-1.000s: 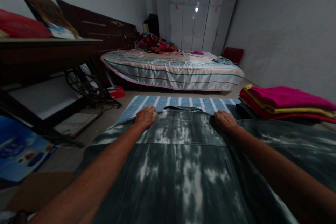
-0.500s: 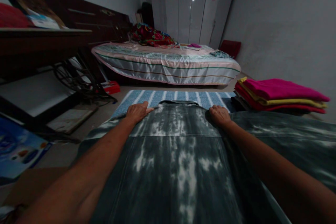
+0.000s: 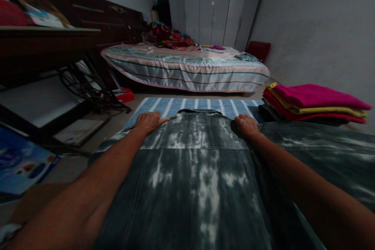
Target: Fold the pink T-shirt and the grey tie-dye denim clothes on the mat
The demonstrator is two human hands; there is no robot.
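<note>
- Clock directions run from the middle of the grey-green jacket (image 3: 187,172), which lies on a blue-white striped cloth (image 3: 193,104), long axis 12 to 6, collar toward 12, one sleeve toward 3.
- Left hand (image 3: 149,122), near 11, touches one shoulder; I cannot tell whether it grips. Right hand (image 3: 246,125), between 1 and 2, clamps the other shoulder; the hands are apart.
- Folded fabric stack (image 3: 322,95) at 2; bed (image 3: 187,72) and pale wardrobe (image 3: 205,15) at 12.
- Blue carton (image 3: 25,160) at 9, its print unreadable.
</note>
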